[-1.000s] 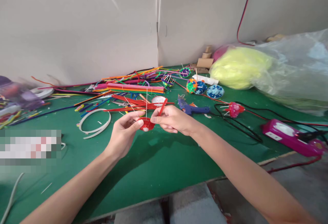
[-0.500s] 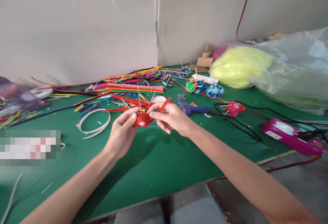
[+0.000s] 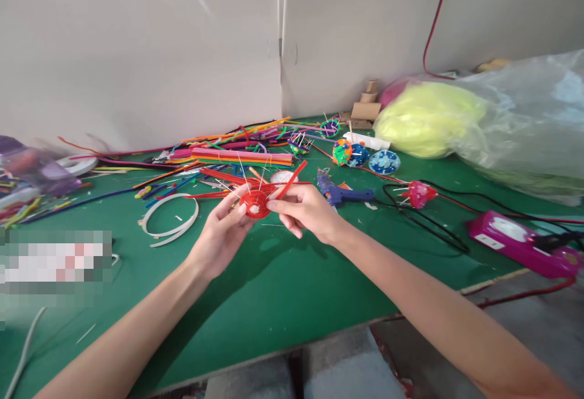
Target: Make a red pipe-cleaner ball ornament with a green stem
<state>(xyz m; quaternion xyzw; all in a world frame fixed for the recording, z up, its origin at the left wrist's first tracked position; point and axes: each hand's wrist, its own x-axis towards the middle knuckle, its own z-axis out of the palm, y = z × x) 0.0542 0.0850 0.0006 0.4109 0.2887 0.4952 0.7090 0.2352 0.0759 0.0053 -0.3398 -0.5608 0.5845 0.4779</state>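
My left hand (image 3: 215,236) grips the left edge of a small round red woven piece (image 3: 262,209) between thumb and fingers. Thin white sticks fan up out of the piece, and a white spot shows at its middle. My right hand (image 3: 310,209) pinches a red pipe cleaner (image 3: 294,177) at the piece's right edge; its free end slants up past the fingers. Just behind both hands lie loose red pipe cleaners (image 3: 221,174) and a small dish of white bits (image 3: 283,177).
Bundled coloured pipe cleaners (image 3: 241,157) spread along the back of the green table (image 3: 292,314). On the right are a blue glue gun (image 3: 349,195), a pink stick-studded piece (image 3: 420,194), and a magenta power strip (image 3: 506,241) with cords. A white strip coil (image 3: 194,219) lies left.
The red woven piece has tipped so more of its round face shows, and it has risen slightly. My right hand still pinches the red pipe cleaner beside it.
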